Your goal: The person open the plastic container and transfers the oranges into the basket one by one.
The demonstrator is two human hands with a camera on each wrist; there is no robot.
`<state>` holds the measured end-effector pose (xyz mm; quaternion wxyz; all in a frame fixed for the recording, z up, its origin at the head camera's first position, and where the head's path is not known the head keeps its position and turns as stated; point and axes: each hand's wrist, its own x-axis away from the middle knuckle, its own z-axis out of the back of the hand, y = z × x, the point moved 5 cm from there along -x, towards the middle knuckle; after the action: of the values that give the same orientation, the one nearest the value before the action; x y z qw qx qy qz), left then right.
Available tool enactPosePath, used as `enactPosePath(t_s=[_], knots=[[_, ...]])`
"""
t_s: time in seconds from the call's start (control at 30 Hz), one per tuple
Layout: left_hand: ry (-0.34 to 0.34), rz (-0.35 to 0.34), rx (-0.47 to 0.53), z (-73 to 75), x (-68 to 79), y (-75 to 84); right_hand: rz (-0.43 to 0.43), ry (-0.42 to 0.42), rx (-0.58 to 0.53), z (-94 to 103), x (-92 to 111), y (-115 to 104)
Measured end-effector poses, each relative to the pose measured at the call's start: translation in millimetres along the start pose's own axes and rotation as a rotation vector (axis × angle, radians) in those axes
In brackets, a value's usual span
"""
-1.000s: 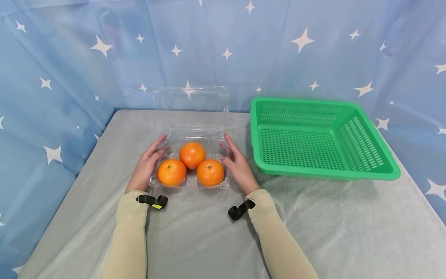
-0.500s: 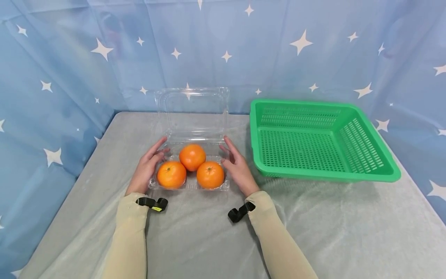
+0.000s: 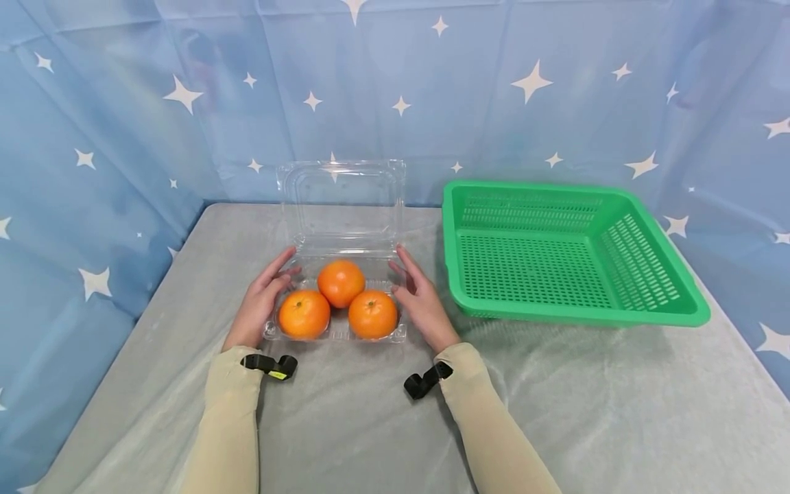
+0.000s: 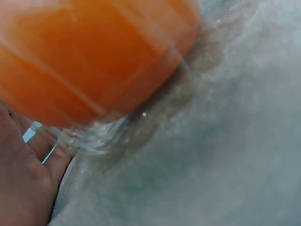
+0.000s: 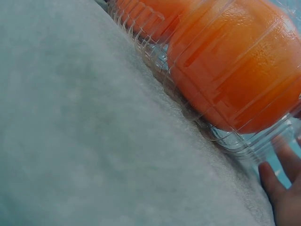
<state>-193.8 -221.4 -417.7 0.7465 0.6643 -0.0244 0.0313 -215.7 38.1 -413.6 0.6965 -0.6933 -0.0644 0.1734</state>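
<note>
A clear plastic clamshell container (image 3: 339, 335) lies on the grey cloth with its lid (image 3: 345, 199) standing up at the back. Inside its base sit three oranges: one at the back (image 3: 341, 283), one at front left (image 3: 304, 314) and one at front right (image 3: 373, 315). My left hand (image 3: 256, 302) rests along the container's left side, fingers extended. Along the right side lies my right hand (image 3: 424, 300), its fingers likewise fairly straight. Through the clear wall, an orange (image 5: 240, 66) fills much of the right wrist view, with fingertips (image 5: 271, 181) at the container's edge.
A green perforated plastic basket (image 3: 574, 312) stands to the right of the container, with nothing in it. Grey cloth (image 3: 345, 425) covers the table. A blue curtain with white stars (image 3: 469, 82) hangs behind and at the left.
Everything in the head view sits slightly lower in the picture than before. Both hands, the container and the oranges keep their places relative to one another.
</note>
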Motion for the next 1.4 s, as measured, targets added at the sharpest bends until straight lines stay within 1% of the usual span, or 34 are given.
enactPosePath(t_s=[0.13, 0.33, 0.47, 0.63, 0.73, 0.83, 1.03, 1.13, 1.27, 1.4], knots=[[0.001, 0.003, -0.006, -0.4, 1.9, 3.5, 0.002, 0.003, -0.001, -0.8, -0.4, -0.8], [0.006, 0.005, -0.006, 1.1, 1.8, 2.5, -0.014, 0.004, 0.008, -2.0, -0.1, -1.6], [0.007, 0.001, -0.005, 3.1, -1.0, -3.5, -0.022, 0.003, 0.009, -2.3, 0.9, -1.6], [0.004, -0.012, -0.032, 6.8, -8.0, -16.7, -0.027, 0.007, 0.013, -1.6, 1.5, -2.0], [0.007, -0.005, -0.036, 7.0, -9.3, -19.8, -0.032, 0.014, 0.017, -1.2, 1.7, -1.7], [0.01, 0.005, -0.029, 6.5, -8.0, -18.0, -0.035, 0.018, 0.022, -0.7, 2.2, -1.3], [-0.008, -0.007, -0.005, 1.8, 1.0, -3.3, -0.054, 0.011, 0.021, -0.9, 3.3, 0.4], [-0.01, -0.009, 0.0, 0.4, 3.7, 0.7, -0.065, 0.011, 0.019, -1.0, 3.3, 0.9], [-0.006, -0.006, -0.011, 0.8, 2.1, -0.7, -0.048, 0.007, 0.015, -1.3, 2.3, 0.5], [0.008, 0.009, -0.024, 4.5, -3.4, -10.6, -0.034, 0.007, 0.012, -1.9, 1.4, 0.3]])
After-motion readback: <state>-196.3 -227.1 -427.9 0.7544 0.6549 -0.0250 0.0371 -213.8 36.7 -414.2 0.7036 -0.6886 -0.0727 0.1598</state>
